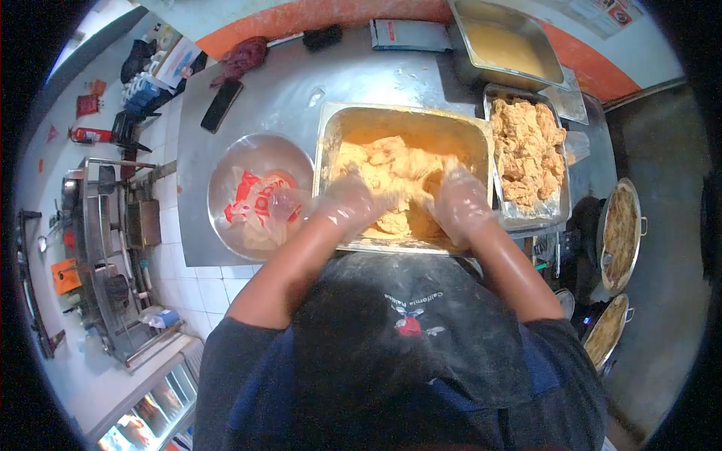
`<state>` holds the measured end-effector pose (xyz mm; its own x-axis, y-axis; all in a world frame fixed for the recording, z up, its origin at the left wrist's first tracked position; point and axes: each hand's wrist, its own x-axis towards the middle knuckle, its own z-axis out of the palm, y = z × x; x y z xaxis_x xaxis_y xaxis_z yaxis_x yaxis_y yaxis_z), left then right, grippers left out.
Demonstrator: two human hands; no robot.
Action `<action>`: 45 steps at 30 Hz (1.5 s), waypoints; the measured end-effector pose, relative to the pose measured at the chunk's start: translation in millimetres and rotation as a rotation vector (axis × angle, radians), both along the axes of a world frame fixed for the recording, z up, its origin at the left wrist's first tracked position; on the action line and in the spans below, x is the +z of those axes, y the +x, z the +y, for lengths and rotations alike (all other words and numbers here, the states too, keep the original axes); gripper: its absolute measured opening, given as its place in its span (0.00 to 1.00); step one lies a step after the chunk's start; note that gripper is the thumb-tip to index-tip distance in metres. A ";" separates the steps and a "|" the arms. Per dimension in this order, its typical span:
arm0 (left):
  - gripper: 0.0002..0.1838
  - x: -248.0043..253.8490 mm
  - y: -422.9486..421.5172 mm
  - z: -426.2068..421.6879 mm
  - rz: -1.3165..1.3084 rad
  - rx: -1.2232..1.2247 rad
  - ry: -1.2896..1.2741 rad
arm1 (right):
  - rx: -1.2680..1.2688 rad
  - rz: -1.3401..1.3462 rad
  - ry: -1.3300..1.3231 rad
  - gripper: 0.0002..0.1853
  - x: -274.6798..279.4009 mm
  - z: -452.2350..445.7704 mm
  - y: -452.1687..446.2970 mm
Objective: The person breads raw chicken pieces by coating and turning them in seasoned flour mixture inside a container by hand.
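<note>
A deep metal pan [481, 143] holds yellowish breading and coated pieces [391, 167]. My left hand [347, 201], in a clear plastic glove, reaches into the pan's left side against the coated pieces; its fingers are blurred and partly covered with breading. On the right side of the pan my right hand [460, 199], gloved as well, touches the breading, its fingertips smeared and hard to make out. Whether either hand grips a piece cannot be seen. To the right, a metal tray [535, 218] is heaped with breaded pieces [526, 150].
Left of the pan sits a round metal bowl [226, 165] with a red-printed plastic bag [263, 207]. A phone [222, 107] lies on the metal table [286, 90]. Behind stands a pan of yellowish liquid [511, 45]. Two round pans [621, 234] are at the far right.
</note>
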<state>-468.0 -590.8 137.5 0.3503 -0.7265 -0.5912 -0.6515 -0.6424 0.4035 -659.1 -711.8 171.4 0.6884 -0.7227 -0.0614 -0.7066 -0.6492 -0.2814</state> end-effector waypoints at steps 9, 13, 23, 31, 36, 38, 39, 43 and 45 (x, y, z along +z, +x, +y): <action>0.43 -47.9 -43.5 -5.8 -0.066 -0.322 -0.386 | 0.212 0.671 0.444 0.35 -26.2 10.7 8.2; 0.40 -14.1 -39.3 -16.6 0.015 -0.289 -0.090 | 0.231 0.625 0.567 0.36 3.0 12.9 17.2; 0.42 34.6 -1.8 11.8 0.487 0.491 -0.474 | -0.076 0.039 0.437 0.51 27.5 -4.4 14.4; 0.38 -69.3 26.8 -42.5 0.000 -0.233 -0.330 | 0.064 0.319 0.194 0.53 -58.3 -30.4 43.8; 0.36 -47.5 22.3 -44.4 0.255 0.010 0.063 | 0.131 0.195 0.518 0.55 -27.3 -34.4 30.7; 0.40 -26.6 23.4 -36.1 0.178 -0.076 0.082 | 0.332 0.043 0.688 0.59 -30.9 -43.6 21.5; 0.42 -3.8 20.5 -27.5 0.180 -0.063 0.091 | 0.330 0.040 0.690 0.59 -20.0 -39.8 22.0; 0.56 29.9 -11.7 17.2 -0.190 -0.216 -0.180 | 0.155 0.416 0.382 0.46 34.7 -6.6 18.4; 0.64 51.4 -18.0 10.5 -0.170 -0.294 -0.072 | 0.108 0.626 0.377 0.41 33.8 2.5 11.5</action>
<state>-486.1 -580.4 188.9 0.2089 -0.8486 -0.4861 -0.8663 -0.3911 0.3106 -647.7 -709.3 205.2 0.5092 -0.5047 -0.6971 -0.7456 -0.6633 -0.0644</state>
